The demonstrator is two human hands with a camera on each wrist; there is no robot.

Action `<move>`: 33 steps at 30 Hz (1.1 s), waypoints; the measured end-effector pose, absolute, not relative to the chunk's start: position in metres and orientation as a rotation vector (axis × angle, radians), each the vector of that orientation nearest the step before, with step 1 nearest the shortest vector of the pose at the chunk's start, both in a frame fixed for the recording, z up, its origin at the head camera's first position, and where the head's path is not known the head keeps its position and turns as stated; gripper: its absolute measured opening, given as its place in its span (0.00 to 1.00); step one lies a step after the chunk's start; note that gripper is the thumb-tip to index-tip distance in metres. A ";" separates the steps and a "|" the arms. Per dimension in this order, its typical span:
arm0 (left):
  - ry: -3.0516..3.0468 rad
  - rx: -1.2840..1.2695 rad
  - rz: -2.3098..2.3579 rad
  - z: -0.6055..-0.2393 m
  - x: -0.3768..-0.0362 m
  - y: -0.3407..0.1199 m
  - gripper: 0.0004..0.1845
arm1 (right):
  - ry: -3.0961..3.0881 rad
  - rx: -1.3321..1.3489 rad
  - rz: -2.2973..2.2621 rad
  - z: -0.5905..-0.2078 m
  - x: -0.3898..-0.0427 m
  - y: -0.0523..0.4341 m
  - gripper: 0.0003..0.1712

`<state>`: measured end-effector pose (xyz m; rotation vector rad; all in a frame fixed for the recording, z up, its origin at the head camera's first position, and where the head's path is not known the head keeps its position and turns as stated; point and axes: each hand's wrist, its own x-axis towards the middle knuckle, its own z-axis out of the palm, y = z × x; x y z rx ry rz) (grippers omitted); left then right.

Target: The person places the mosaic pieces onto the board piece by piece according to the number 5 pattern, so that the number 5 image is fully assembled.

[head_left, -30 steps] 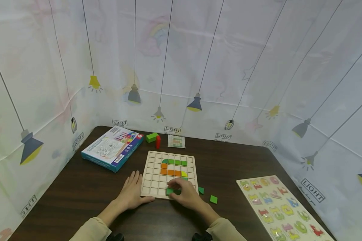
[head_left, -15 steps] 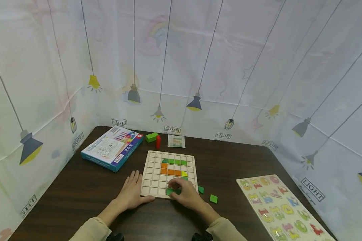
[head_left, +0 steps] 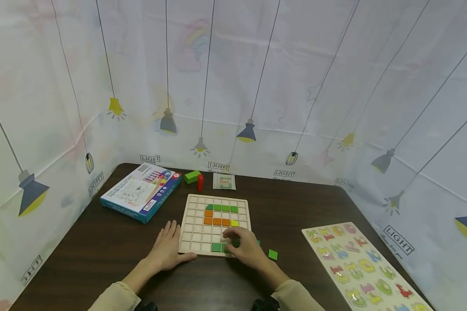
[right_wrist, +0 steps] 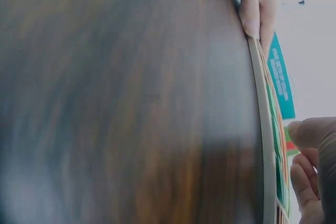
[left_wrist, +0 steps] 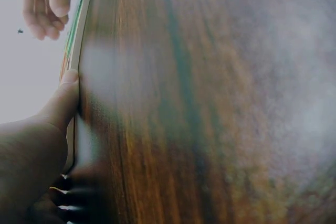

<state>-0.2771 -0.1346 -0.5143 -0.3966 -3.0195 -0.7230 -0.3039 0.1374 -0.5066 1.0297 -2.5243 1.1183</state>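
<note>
Here, left hand [head_left: 166,248] flat against grid board [head_left: 190,224] edge, right hand [head_left: 246,247] on green tiles [head_left: 222,247].

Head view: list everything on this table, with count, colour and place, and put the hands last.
Wooden grid board: one, pale wood, table centre, holding green, orange and yellow tiles.
Loose green square tile: one, right of the board; another green piece peeks out beside the right hand.
Blue game box: one, far left of the table.
Green block: one, far edge, beside the box.
Red block: one, upright, next to the green block.
Pattern card: one, pale with coloured squares, behind the board.
Number puzzle board: one, pastel numerals, near right.
Dark wooden table: one.
Left hand: flat on the table, touching the board's left edge.
Right hand: fingers curled over green tiles in the board's bottom rows.
</note>
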 end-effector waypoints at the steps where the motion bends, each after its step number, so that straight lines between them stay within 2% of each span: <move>1: -3.017 -0.398 -0.725 -0.514 -0.277 -0.134 0.60 | -2.514 1.013 1.125 -0.506 -0.304 0.140 0.17; 18: -3.030 -0.394 -0.706 -0.510 -0.277 -0.134 0.60 | -2.570 0.720 1.091 -0.507 -0.307 0.188 0.20; 33: -3.029 -0.392 -0.719 -0.510 -0.276 -0.132 0.60 | -2.602 0.644 1.068 -0.517 -0.309 0.221 0.22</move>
